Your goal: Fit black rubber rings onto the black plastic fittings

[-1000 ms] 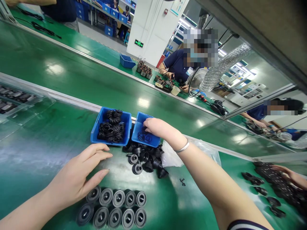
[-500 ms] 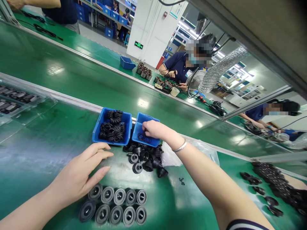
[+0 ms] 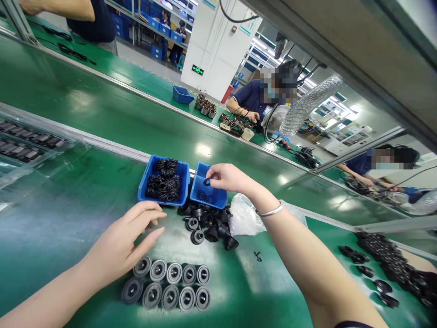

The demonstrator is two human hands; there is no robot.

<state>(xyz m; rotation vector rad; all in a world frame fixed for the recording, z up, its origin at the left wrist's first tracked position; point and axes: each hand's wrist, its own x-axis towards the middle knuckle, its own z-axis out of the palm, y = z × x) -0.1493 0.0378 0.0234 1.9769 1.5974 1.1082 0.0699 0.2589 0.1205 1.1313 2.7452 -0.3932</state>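
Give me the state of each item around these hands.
Right hand: pinching a black ring
Left hand: open, holding nothing
Left bin: open, holding black bundles
Right bin: open, loose rings inside
Round parts: two rows of five
Black cones: loosely heaped
Plastic bag: crumpled

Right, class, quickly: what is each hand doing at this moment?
Left hand: open, nothing seen in it.
Right hand: closed, pinching a black ring over the right bin.

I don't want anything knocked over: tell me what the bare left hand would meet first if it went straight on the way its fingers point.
The left hand would likely meet the pile of black, cone-shaped, plastic-looking parts first; depth is unclear, so it might pass above them.
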